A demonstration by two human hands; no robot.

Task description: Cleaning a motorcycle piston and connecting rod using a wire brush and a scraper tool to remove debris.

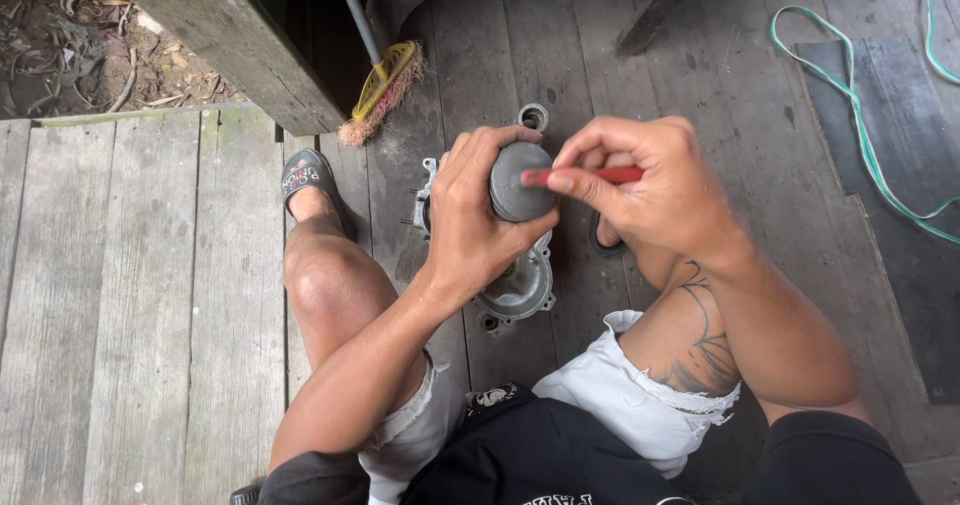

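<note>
My left hand [472,223] grips a round grey metal piston [517,183], its flat top turned up toward me. My right hand [645,187] pinches a thin red tool [598,176] and lays its tip across the piston's top. Both hands hover above a grey metal engine cover [520,287] that lies on the wooden floor between my legs. The cover is partly hidden by my left hand.
A broom [385,83] with a yellow head leans near a dark wooden post [235,35] at the top. A green hose [855,105] curls over a black mat [900,215] at the right. My left foot wears a black sandal [305,175]. Weathered planks [120,295] run to the left.
</note>
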